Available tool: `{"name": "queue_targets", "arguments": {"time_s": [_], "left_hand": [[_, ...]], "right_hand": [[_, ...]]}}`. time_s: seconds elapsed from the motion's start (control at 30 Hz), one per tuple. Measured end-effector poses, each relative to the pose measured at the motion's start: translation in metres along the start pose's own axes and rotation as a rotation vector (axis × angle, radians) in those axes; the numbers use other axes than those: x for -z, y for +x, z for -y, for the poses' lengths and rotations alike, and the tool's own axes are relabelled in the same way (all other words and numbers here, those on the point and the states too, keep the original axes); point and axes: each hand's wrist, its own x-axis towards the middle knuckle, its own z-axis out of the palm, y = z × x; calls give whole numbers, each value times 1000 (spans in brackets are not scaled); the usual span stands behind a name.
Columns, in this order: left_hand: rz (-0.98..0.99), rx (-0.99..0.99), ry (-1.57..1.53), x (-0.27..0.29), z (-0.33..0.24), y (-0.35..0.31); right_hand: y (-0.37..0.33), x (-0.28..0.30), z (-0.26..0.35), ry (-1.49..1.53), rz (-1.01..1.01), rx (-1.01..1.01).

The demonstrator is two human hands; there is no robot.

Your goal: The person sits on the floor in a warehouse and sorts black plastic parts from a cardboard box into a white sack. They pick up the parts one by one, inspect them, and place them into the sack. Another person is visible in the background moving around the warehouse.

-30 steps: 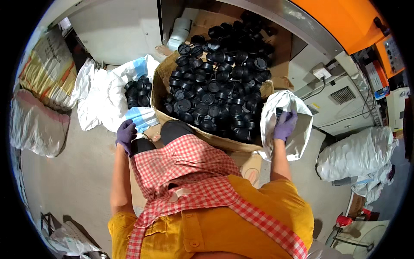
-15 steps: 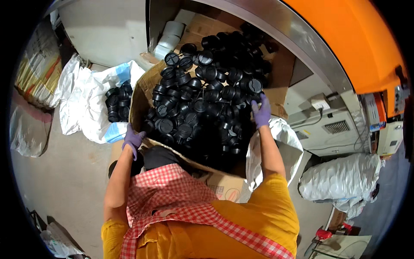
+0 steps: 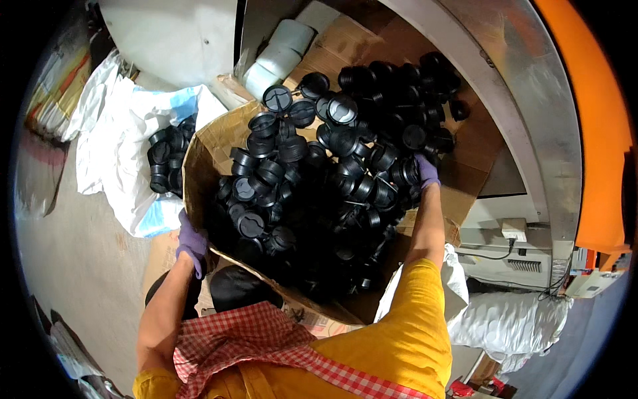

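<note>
A cardboard box is filled with a heap of round black plastic caps, ridged on the sides. The heap runs over the far side onto a sheet of cardboard. At the near left corner, my left hand in a purple glove is closed on the box rim. My right hand, gloved the same, reaches into the right side of the heap against several caps. Its fingertips are hidden among them, so whether it grips any is unclear.
A white sack holding more black caps lies left of the box. White rolls stand behind it. A metal machine frame with an orange cover curves along the right. Another white sack and a shiny bulky bag lie at right.
My right hand has reached farther forward and in among the caps. My left hand stays at the box corner. The view has shifted nearer the box, and some caps at the far side lie differently.
</note>
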Motion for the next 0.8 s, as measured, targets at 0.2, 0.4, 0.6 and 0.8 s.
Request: {"name": "queue_targets", "arguments": {"time_s": [0.2,0.4,0.6,0.8], "left_hand": [[4,-36,-19,-5,13,14],[-135,-710,543,-21,83,57],[21,-56,-145,16,-2,-8],[-192,-282,132,35,-21,-69]], "right_hand": [[-80,-89,-22,-177,467,354],[-109,-118,-33,-334,375,287],[-240,-119,14,-560,183,403],[-318,-102,-2,-632,-86,666]]}}
